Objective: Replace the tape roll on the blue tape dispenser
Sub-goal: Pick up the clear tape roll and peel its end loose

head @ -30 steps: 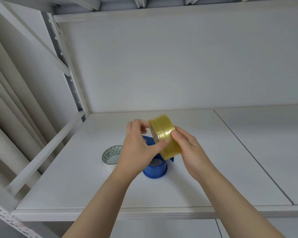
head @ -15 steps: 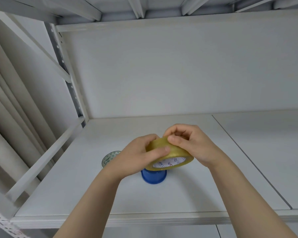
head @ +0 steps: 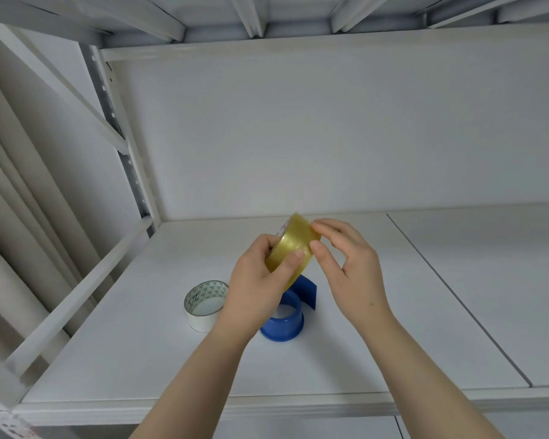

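— Seen at centre frame: yellow tape roll (head: 293, 248) held on edge above the shelf (head: 393, 312), left hand (head: 260, 286) with its grip closed on the rim, right hand (head: 349, 264) with thumb and fingertips resting on the outer band.

— And the blue dispenser (head: 287, 315)?

— Just below, on the shelf, hub bare; white roll (head: 205, 304) beside it at left. Best done by finding the loose end first, then lowering squarely onto the hub.

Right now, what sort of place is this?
Probably a storeroom or packing area: a bare white metal shelf with a perforated upright, holding only a tape core and a blue dispenser.
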